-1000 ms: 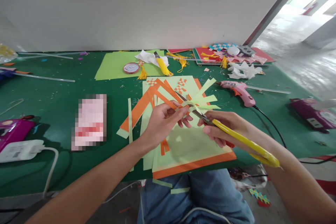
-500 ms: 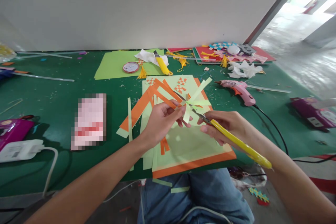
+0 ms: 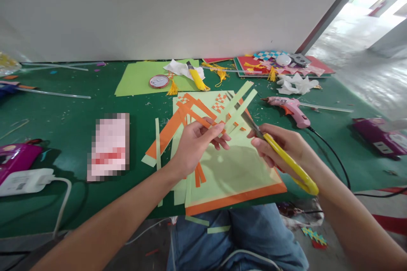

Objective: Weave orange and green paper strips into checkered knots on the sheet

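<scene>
- The bare left forearm (image 3: 121, 216) slanted in from the lower left, its wrist (image 3: 174, 170) nearly straight.
- The left hand (image 3: 197, 144) was pinched, thumb (image 3: 212, 132) pointing right over curled fingers (image 3: 219, 142).
- The bare right forearm (image 3: 349, 203) rose from the lower right.
- The right hand (image 3: 284, 142) was curled in a grip, apart from the left.

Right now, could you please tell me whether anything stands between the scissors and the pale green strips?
Nothing visible does: the scissors in the right hand overlap the pale green strips in the left hand, though contact is unclear.
</scene>
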The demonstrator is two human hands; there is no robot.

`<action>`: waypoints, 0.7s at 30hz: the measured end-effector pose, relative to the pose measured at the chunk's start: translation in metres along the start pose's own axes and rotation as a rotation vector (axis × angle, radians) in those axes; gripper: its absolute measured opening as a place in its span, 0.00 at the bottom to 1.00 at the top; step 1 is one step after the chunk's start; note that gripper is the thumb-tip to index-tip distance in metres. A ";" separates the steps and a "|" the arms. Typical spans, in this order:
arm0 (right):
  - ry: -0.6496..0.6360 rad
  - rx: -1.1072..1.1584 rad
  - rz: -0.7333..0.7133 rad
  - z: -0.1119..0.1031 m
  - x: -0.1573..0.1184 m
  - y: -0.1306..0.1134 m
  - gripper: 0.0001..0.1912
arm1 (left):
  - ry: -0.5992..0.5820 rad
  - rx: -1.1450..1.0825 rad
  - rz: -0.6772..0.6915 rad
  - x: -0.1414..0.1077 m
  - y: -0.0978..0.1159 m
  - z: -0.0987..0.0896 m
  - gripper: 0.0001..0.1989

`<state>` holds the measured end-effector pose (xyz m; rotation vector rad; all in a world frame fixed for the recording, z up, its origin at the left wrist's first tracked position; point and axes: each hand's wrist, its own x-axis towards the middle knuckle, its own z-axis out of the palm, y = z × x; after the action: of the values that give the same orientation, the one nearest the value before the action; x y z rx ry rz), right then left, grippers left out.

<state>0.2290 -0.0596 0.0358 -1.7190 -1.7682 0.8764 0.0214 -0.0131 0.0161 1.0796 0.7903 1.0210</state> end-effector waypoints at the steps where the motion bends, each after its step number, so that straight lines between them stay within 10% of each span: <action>1: 0.048 -0.059 -0.006 -0.002 0.001 0.004 0.22 | 0.034 -0.020 0.021 0.001 0.001 -0.001 0.11; 5: 0.164 -0.369 -0.078 -0.011 -0.001 0.019 0.19 | 0.216 -0.139 0.095 0.008 0.004 -0.008 0.11; 21: -0.211 -0.645 -0.357 -0.039 -0.015 0.041 0.21 | 0.318 -0.276 -0.005 0.015 0.004 -0.013 0.11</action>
<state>0.2865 -0.0710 0.0316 -1.6122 -2.6018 0.3537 0.0140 0.0061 0.0161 0.6880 0.8740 1.2750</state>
